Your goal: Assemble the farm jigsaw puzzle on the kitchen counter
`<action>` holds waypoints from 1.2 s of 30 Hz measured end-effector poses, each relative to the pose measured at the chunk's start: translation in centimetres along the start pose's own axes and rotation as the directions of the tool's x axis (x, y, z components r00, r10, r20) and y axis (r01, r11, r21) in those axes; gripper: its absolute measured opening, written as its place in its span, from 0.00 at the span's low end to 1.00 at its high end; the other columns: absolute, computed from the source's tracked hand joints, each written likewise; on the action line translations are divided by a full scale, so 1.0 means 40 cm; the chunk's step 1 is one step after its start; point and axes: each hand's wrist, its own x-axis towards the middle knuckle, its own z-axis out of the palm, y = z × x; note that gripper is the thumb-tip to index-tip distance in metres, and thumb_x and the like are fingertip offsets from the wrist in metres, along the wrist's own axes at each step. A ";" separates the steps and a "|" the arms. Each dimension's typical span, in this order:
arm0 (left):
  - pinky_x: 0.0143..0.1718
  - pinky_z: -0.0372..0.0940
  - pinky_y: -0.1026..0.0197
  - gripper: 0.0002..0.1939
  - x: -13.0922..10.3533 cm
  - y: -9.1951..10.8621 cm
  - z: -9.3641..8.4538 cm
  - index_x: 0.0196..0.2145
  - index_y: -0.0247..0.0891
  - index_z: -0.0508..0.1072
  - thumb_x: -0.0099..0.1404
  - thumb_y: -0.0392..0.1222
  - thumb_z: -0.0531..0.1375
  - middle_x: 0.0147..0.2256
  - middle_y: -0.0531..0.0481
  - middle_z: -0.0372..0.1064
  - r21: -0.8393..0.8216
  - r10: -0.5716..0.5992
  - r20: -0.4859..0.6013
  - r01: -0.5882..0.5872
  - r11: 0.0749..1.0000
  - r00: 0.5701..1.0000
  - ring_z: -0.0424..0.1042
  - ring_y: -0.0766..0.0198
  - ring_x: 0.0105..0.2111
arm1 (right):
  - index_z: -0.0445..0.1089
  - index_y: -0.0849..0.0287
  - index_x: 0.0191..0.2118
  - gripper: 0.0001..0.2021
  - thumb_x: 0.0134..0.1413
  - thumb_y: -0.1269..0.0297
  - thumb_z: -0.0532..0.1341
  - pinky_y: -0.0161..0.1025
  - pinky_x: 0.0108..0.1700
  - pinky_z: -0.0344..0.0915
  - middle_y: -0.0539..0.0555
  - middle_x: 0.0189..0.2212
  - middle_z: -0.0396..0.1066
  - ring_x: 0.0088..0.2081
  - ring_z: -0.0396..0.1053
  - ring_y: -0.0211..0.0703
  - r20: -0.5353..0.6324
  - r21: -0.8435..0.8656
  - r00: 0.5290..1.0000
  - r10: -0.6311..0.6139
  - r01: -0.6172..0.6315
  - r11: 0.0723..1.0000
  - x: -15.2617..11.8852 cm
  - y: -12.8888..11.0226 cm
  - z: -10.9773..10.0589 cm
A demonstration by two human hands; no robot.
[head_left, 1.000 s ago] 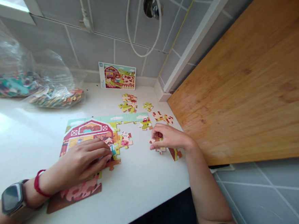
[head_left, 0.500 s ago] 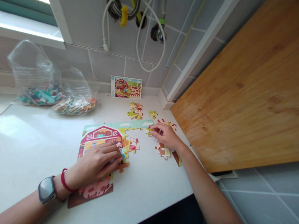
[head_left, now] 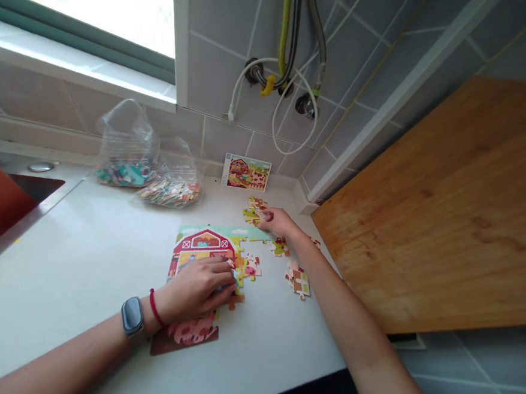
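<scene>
A partly assembled farm jigsaw puzzle (head_left: 205,240) lies on the white countertop, showing a red barn and a strip of sky. Palm down on its middle rests my left hand (head_left: 206,285), fingers loosely bent and thumb apart, holding nothing that I can see. My right hand (head_left: 279,221) reaches past the sky strip to a group of loose pieces (head_left: 251,214), its fingers pinched at a puzzle piece that they partly cover. Below that wrist sits a green piece with a red vehicle (head_left: 279,247). Joined brown-and-white pieces (head_left: 298,280) lie nearer, beside my right forearm.
A picture card of the farm (head_left: 247,173) leans against the tiled wall. Two clear bags of puzzle pieces (head_left: 128,170) (head_left: 172,191) stand at the back left. A wooden board (head_left: 445,226) borders the right side. Hoses and a white cable (head_left: 274,127) hang above.
My right hand has let go of the green piece and moved back to the loose group. My left hand stays on the puzzle. The view has shifted, showing more window and an orange-red object at left.
</scene>
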 end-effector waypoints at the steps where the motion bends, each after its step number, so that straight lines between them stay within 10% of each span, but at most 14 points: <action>1: 0.32 0.61 0.59 0.16 0.000 0.000 0.000 0.33 0.39 0.72 0.78 0.39 0.51 0.32 0.48 0.71 0.002 0.000 0.000 0.000 1.000 1.000 0.69 0.61 0.31 | 0.80 0.58 0.47 0.25 0.38 0.64 0.79 0.42 0.43 0.72 0.49 0.32 0.76 0.34 0.75 0.45 0.000 0.002 1.000 0.010 -0.010 1.000 0.005 0.005 0.003; 14: 0.33 0.60 0.59 0.16 -0.001 -0.004 -0.001 0.33 0.39 0.73 0.78 0.39 0.51 0.32 0.48 0.72 -0.038 -0.019 -0.023 0.018 0.999 1.000 0.69 0.61 0.31 | 0.74 0.57 0.27 0.15 0.33 0.64 0.79 0.46 0.42 0.74 0.48 0.25 0.74 0.30 0.73 0.44 0.035 0.083 0.999 0.037 -0.040 0.996 0.071 0.008 0.037; 25: 0.34 0.62 0.60 0.14 -0.003 -0.010 -0.008 0.37 0.38 0.75 0.78 0.41 0.52 0.34 0.48 0.73 -0.145 -0.099 -0.041 0.092 0.985 0.994 0.70 0.63 0.32 | 0.79 0.58 0.46 0.30 0.30 0.64 0.81 0.47 0.57 0.70 0.55 0.46 0.80 0.50 0.76 0.52 0.048 0.024 0.998 -0.027 0.025 0.999 0.068 -0.019 0.033; 36: 0.33 0.60 0.61 0.17 -0.003 -0.018 -0.007 0.34 0.38 0.74 0.79 0.44 0.52 0.30 0.51 0.73 -0.217 -0.235 -0.128 0.204 0.955 0.964 0.67 0.65 0.28 | 0.68 0.55 0.36 0.29 0.25 0.60 0.81 0.41 0.44 0.68 0.49 0.35 0.75 0.39 0.72 0.46 -0.056 -0.050 0.995 0.081 -0.083 0.995 0.039 -0.048 0.006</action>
